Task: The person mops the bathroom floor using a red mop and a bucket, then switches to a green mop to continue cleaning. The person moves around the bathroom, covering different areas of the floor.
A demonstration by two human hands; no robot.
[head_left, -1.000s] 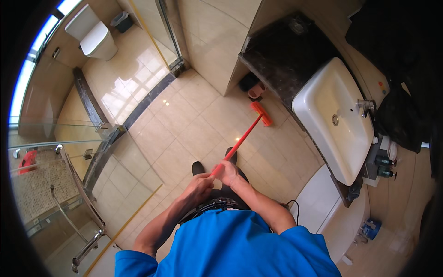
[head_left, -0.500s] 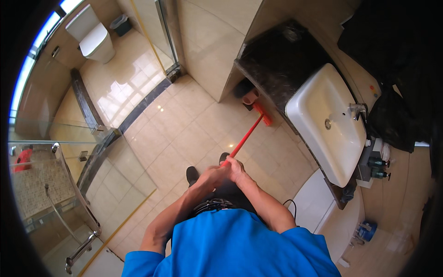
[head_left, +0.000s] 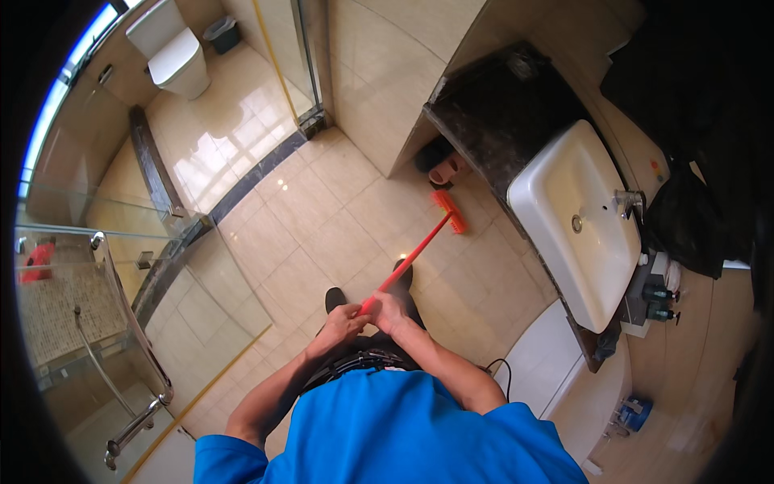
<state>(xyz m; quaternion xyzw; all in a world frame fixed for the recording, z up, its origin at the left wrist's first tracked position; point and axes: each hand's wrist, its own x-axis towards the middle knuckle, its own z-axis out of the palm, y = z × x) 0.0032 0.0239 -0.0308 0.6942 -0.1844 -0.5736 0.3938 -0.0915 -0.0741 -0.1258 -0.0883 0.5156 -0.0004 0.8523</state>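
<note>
**Red broom at the foot of the bench**

We hold a red broom (head_left: 419, 246) by the near end of its long handle, both hands stacked close together in front of the belly. The left hand (head_left: 343, 323) wraps the handle just behind the right hand (head_left: 393, 310); each grip is closed around the shaft. From there the handle runs away from us to the orange brush head (head_left: 448, 211), which rests on the beige tiled floor (head_left: 322, 218) just in front of the dark stone bench (head_left: 492, 113) — close to a pair of slippers (head_left: 442, 168) tucked under its edge.

We judge the broom light and stiff, the handle thin, smooth and a little slippery, so a two-handed hold spaced along the shaft would steer it better than hands bunched at the end.

A white washbasin (head_left: 580, 234) sits on the bench, with small dark bottles (head_left: 657, 302) beside it. Far from the bench — past a glass partition (head_left: 310, 56) — stand a toilet (head_left: 173, 52) and a waste bin (head_left: 222, 34).
</note>
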